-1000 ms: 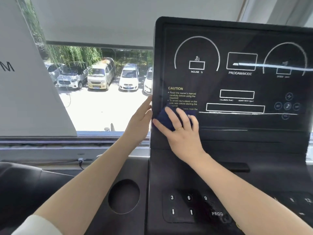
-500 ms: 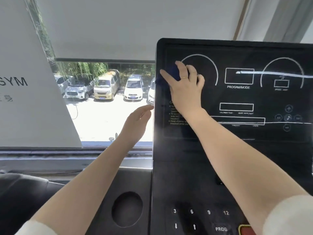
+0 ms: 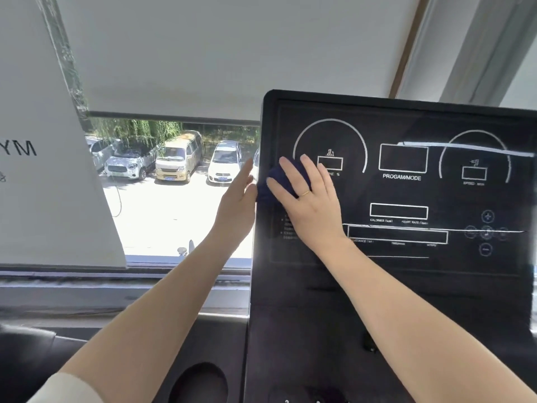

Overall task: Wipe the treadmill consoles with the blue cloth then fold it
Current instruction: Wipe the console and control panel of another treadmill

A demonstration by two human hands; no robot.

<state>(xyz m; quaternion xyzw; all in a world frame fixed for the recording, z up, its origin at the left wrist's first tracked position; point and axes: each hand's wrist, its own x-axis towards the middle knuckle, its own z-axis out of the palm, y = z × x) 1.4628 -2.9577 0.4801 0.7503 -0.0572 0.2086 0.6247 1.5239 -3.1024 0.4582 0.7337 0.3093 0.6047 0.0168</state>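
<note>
Right hand (image 3: 308,199) flat, fingers straight, pressing blue cloth (image 3: 274,184) onto console (image 3: 406,274) left edge, unwiped panel lying rightward; left hand (image 3: 238,205) relaxed alongside.

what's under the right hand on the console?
The blue cloth, pressed flat on the console by the right hand. Most of the cloth and the caution text are covered.

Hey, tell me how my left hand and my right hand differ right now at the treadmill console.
The right hand lies flat on the console screen, fingers spread, pressing the blue cloth; the left hand holds no cloth and sits at the console's left edge, fingers straight and together. The right hand wears a ring; none shows on the left. Both reach up with bare forearms, and neither has a grip round anything.
</note>
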